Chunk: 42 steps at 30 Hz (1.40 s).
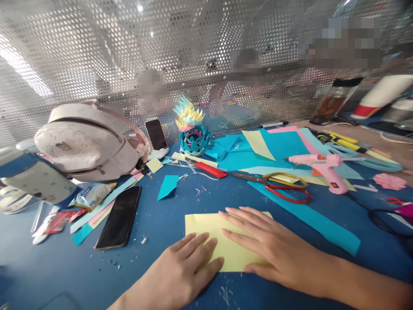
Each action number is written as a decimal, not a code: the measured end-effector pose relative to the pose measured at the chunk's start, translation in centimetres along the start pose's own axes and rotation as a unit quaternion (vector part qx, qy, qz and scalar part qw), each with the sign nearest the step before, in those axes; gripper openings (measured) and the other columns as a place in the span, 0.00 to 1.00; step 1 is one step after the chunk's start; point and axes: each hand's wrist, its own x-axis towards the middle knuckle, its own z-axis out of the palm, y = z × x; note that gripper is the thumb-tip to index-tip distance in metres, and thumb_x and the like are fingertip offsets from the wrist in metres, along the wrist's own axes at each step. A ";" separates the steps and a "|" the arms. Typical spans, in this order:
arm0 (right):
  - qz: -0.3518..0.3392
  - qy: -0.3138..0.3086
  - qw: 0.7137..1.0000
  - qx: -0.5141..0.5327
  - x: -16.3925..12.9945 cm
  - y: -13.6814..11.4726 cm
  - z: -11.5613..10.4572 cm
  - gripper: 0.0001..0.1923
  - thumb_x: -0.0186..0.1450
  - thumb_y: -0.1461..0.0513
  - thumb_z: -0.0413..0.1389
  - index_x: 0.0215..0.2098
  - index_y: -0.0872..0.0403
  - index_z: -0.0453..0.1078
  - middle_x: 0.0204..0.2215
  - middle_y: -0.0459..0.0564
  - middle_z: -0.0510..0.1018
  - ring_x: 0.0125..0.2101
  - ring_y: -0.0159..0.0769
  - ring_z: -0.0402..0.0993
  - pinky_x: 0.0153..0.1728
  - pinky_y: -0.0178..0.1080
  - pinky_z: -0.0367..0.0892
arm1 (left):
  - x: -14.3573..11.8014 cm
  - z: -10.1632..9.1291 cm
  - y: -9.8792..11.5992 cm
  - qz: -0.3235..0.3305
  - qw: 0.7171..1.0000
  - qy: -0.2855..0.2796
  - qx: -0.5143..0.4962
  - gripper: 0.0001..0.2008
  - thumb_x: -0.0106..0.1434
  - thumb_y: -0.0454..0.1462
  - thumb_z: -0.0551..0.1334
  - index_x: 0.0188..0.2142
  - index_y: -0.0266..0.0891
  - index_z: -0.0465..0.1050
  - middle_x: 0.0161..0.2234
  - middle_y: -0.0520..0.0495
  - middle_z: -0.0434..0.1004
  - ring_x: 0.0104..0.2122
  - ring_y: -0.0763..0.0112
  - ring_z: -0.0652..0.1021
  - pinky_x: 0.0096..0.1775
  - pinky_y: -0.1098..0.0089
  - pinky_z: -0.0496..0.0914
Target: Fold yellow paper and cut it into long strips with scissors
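A pale yellow sheet of paper (206, 220) lies flat on the blue table in front of me. My left hand (190, 269) rests on its lower left part, fingers stretched out. Across the right side of the sheet lies my right hand (263, 243), its fingers spread and flat on the paper. Neither hand grips anything. Just beyond the sheet are scissors (288, 189) with red and yellow handles, a red-handled cutter (209, 169) and a long blue paper strip (309, 215).
A pink glue gun (322, 165) and its black cable lie at the right. Blue sheets (226, 159) and a spiky folded-paper piece (193, 129) stand farther back. At the left are a black phone (119, 217), a tumbler (38, 176) and a pale pink backpack (84, 142).
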 end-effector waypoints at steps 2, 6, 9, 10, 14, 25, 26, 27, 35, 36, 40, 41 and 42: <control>-0.013 0.005 1.000 -0.024 0.6 -0.2 -0.6 0.30 0.72 0.49 0.48 0.70 0.48 0.53 0.70 0.51 0.52 0.67 0.50 0.50 0.62 0.55 0.57 | 0.1 -0.2 0.1 -0.008 1.000 0.016 -0.005 0.16 0.74 0.34 0.51 0.55 0.36 0.72 0.55 0.38 0.77 0.53 0.51 0.77 0.48 0.57 0.78; -0.046 0.023 0.997 -0.052 2.8 -0.2 -1.6 0.24 0.73 0.52 0.48 0.64 0.51 0.64 0.66 0.55 0.63 0.65 0.49 0.57 0.61 0.54 0.56 | 0.1 -0.7 0.2 -0.017 1.000 0.019 -0.012 0.15 0.74 0.34 0.51 0.54 0.37 0.72 0.54 0.39 0.78 0.53 0.53 0.78 0.49 0.57 0.78; -0.069 0.023 0.995 -0.070 5.1 0.0 -2.0 0.22 0.73 0.52 0.48 0.59 0.53 0.69 0.64 0.58 0.65 0.65 0.51 0.57 0.61 0.56 0.56 | 0.0 -0.9 0.3 -0.023 1.000 0.008 -0.020 0.16 0.74 0.34 0.50 0.55 0.37 0.72 0.55 0.39 0.77 0.54 0.53 0.77 0.50 0.58 0.77; -0.077 0.015 0.994 -0.072 5.9 0.1 -2.1 0.22 0.73 0.52 0.48 0.59 0.53 0.69 0.64 0.58 0.64 0.65 0.52 0.56 0.61 0.56 0.55 | -0.1 -0.9 0.3 -0.025 0.999 0.007 -0.022 0.16 0.75 0.34 0.50 0.55 0.37 0.71 0.56 0.39 0.77 0.55 0.53 0.77 0.50 0.58 0.77; -0.090 -0.024 0.994 -0.063 8.8 0.1 -2.4 0.22 0.74 0.53 0.47 0.61 0.53 0.67 0.65 0.58 0.62 0.66 0.53 0.54 0.61 0.58 0.55 | -0.2 -0.7 0.2 -0.026 0.999 0.015 -0.034 0.16 0.75 0.34 0.49 0.54 0.36 0.71 0.55 0.39 0.77 0.57 0.53 0.75 0.51 0.58 0.76; -0.138 0.023 0.984 -0.110 12.3 -0.8 -0.5 0.23 0.73 0.53 0.48 0.58 0.59 0.70 0.64 0.60 0.64 0.65 0.51 0.55 0.60 0.56 0.58 | -0.1 -1.1 -0.1 -0.036 0.997 0.014 -0.068 0.14 0.73 0.32 0.52 0.53 0.34 0.71 0.48 0.39 0.80 0.47 0.57 0.81 0.48 0.61 0.77; -0.136 0.032 0.984 -0.113 12.3 -1.0 -0.2 0.23 0.73 0.53 0.48 0.57 0.60 0.70 0.64 0.60 0.64 0.65 0.51 0.55 0.60 0.56 0.58 | -0.1 -1.3 -0.1 -0.036 0.997 -0.001 -0.073 0.14 0.73 0.32 0.52 0.54 0.35 0.71 0.48 0.39 0.79 0.46 0.58 0.81 0.47 0.62 0.78; -0.131 0.039 0.984 -0.112 12.2 -1.2 0.1 0.23 0.73 0.53 0.48 0.57 0.60 0.70 0.64 0.60 0.64 0.65 0.51 0.55 0.60 0.56 0.57 | -0.2 -1.4 -0.1 -0.037 0.996 -0.016 -0.078 0.15 0.73 0.32 0.52 0.55 0.35 0.70 0.48 0.39 0.79 0.46 0.59 0.81 0.46 0.62 0.78; -0.048 0.041 0.998 0.003 10.2 -1.8 1.7 0.26 0.76 0.55 0.42 0.66 0.60 0.58 0.66 0.57 0.61 0.67 0.47 0.51 0.61 0.54 0.57 | -0.7 -1.8 -0.5 -0.037 0.984 -0.083 -0.151 0.19 0.74 0.32 0.49 0.61 0.39 0.64 0.54 0.41 0.74 0.54 0.60 0.75 0.57 0.60 0.70; -0.044 0.041 0.998 0.014 10.1 -1.9 1.8 0.26 0.76 0.55 0.41 0.67 0.60 0.58 0.67 0.57 0.60 0.68 0.47 0.49 0.62 0.54 0.56 | -0.7 -1.8 -0.6 -0.040 0.982 -0.086 -0.161 0.19 0.74 0.32 0.49 0.62 0.40 0.64 0.55 0.42 0.74 0.55 0.60 0.74 0.57 0.60 0.69; -0.038 0.035 0.998 0.026 9.8 -1.8 1.8 0.27 0.76 0.54 0.41 0.67 0.58 0.57 0.68 0.55 0.58 0.68 0.47 0.47 0.64 0.54 0.53 | -1.0 -1.7 -0.6 -0.046 0.979 -0.088 -0.176 0.20 0.73 0.31 0.50 0.63 0.41 0.63 0.59 0.42 0.71 0.60 0.60 0.70 0.60 0.61 0.66; -0.036 0.037 0.998 0.023 9.6 -1.7 1.8 0.27 0.76 0.53 0.42 0.67 0.58 0.57 0.68 0.55 0.58 0.68 0.47 0.47 0.64 0.55 0.52 | -1.1 -1.6 -0.6 -0.046 0.979 -0.088 -0.176 0.21 0.73 0.31 0.50 0.63 0.41 0.63 0.60 0.42 0.70 0.61 0.60 0.69 0.61 0.60 0.65; -0.035 0.041 0.998 0.019 9.4 -1.6 1.7 0.27 0.76 0.53 0.42 0.67 0.57 0.58 0.67 0.55 0.58 0.68 0.47 0.47 0.64 0.55 0.52 | -1.1 -1.6 -0.6 -0.045 0.980 -0.087 -0.176 0.21 0.73 0.31 0.50 0.63 0.41 0.63 0.62 0.42 0.68 0.62 0.60 0.68 0.61 0.60 0.65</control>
